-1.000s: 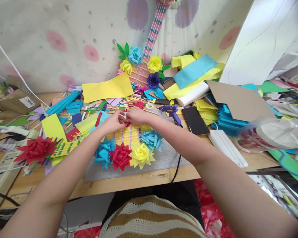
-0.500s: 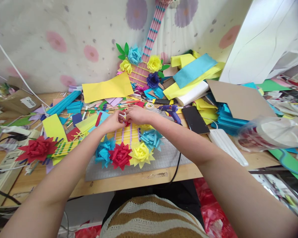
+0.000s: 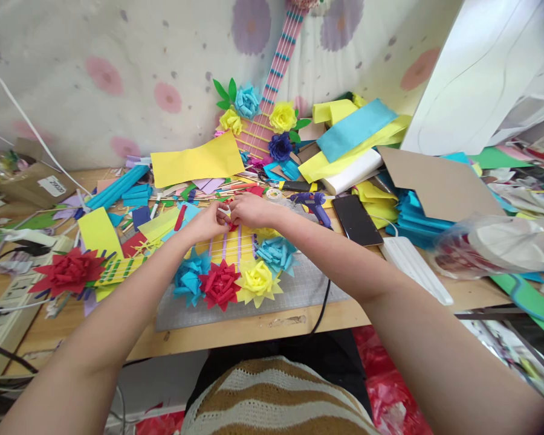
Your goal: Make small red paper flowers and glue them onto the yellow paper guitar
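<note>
Above a yellow paper guitar (image 3: 203, 248), my left hand (image 3: 212, 220) and my right hand (image 3: 252, 211) meet with their fingertips bent into pinches. A small red paper piece (image 3: 233, 228) shows between them, mostly hidden by the fingers. Along the guitar's near edge are a blue paper flower (image 3: 191, 278), a red paper flower (image 3: 220, 285), a yellow paper flower (image 3: 259, 281) and another blue flower (image 3: 276, 254). Purple strips and white strings cross its body. A larger red flower (image 3: 70, 272) sits at the far end of the neck, left of my left forearm.
A grey cutting mat (image 3: 310, 284) lies under the guitar. Right of my hands are a blue glue gun (image 3: 315, 205), a phone (image 3: 357, 219) and a white power bank-like box (image 3: 414, 266). Behind stand a pink guitar (image 3: 276, 78), yellow paper (image 3: 197, 160) and cardboard (image 3: 439, 181).
The view has shifted very slightly. Both hands stay together at the same spot over the guitar, with no clear movement of the fingers or the red piece.
</note>
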### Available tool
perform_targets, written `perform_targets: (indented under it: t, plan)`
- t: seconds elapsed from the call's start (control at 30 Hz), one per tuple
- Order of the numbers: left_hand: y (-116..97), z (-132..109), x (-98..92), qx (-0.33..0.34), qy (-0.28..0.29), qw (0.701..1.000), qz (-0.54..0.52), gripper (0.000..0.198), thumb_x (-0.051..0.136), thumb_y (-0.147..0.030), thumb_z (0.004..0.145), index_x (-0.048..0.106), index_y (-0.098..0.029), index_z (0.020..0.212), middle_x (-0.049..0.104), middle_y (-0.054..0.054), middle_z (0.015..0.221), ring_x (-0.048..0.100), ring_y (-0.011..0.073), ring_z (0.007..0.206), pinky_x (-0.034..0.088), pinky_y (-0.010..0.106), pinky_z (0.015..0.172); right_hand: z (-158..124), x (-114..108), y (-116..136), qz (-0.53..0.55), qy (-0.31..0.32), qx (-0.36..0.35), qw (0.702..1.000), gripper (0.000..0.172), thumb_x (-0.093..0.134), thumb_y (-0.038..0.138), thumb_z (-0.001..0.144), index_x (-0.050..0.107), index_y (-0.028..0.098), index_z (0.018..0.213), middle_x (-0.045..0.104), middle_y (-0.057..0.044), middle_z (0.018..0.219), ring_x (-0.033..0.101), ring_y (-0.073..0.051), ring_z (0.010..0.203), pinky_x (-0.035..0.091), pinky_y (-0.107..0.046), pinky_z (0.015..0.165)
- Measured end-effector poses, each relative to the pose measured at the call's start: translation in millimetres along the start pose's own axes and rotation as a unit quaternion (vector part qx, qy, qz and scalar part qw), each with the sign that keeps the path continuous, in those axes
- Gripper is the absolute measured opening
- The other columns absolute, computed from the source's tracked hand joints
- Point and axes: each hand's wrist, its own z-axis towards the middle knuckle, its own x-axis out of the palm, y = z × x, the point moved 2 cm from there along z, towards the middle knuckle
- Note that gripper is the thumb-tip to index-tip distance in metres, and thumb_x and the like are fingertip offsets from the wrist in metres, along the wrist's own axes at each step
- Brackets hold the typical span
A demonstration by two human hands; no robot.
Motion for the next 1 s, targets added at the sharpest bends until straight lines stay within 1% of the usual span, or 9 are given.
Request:
perform_targets:
  t: [0.17,0.3,0.53,0.7,0.87,1.0]
  plan:
    - [-3.7,-1.2,-0.9,0.001,0.004,1.000,0.026,0.046,0.062,-0.020,0.054,0.046,-0.020,0.097,0.066,0.001,0.077,0.064,0.0195,0.074,0.048,0.030,0.064,0.1,-1.0,2.1,0.000,-0.014,-0.006,1.000,0.024,0.049,0.014,0.083,0.073,0.014,0.088,0.067,-0.012,0.102,0.053,-0.023,0.096,0.031,-0.034,0.081]
    - [-5.9,-2.5,-1.8,0.006,0.005,0.999,0.036,0.046,0.062,-0.019,0.054,0.046,-0.021,0.097,0.066,0.001,0.077,0.065,0.0204,0.075,0.047,0.031,0.064,-0.4,-2.3,2.9,0.004,-0.012,0.001,1.000,0.025,0.048,0.014,0.084,0.073,0.014,0.090,0.067,-0.012,0.102,0.054,-0.023,0.096,0.031,-0.033,0.081]
    - [-9.8,-4.2,-0.3,-0.003,-0.004,1.000,0.020,0.039,0.061,-0.020,0.057,0.046,-0.022,0.093,0.064,-0.001,0.072,0.065,0.0198,0.074,0.048,0.031,0.067,0.1,3.6,0.6,0.036,-0.010,0.061,0.997,0.024,0.047,0.018,0.085,0.071,0.012,0.089,0.064,-0.013,0.101,0.055,-0.021,0.096,0.033,-0.031,0.080]
    - [-7.5,-3.0,1.4,0.001,-0.021,0.999,0.046,0.035,0.061,-0.023,0.059,0.046,-0.021,0.091,0.064,0.000,0.074,0.064,0.0199,0.075,0.049,0.031,0.067,4.2,8.9,-2.1,0.048,-0.013,0.083,0.995,0.025,0.046,0.018,0.085,0.068,0.010,0.096,0.063,-0.013,0.104,0.054,-0.021,0.098,0.033,-0.031,0.084]
    - [-4.7,-2.4,3.0,0.017,-0.024,0.996,0.079,0.037,0.063,-0.027,0.061,0.046,-0.022,0.093,0.062,0.000,0.073,0.063,0.0201,0.071,0.047,0.031,0.063,5.5,7.4,-2.7,0.060,-0.012,0.096,0.994,0.026,0.045,0.018,0.086,0.066,0.009,0.097,0.062,-0.015,0.107,0.054,-0.022,0.100,0.034,-0.031,0.086]
    - [-4.3,-2.5,3.1,0.027,-0.035,0.994,0.096,0.041,0.065,-0.028,0.060,0.046,-0.022,0.096,0.061,-0.001,0.076,0.061,0.0190,0.072,0.046,0.031,0.063,6.6,7.0,-5.6,0.103,-0.033,0.125,0.986,0.023,0.048,0.015,0.084,0.068,0.009,0.094,0.065,-0.013,0.103,0.055,-0.019,0.096,0.036,-0.027,0.081]
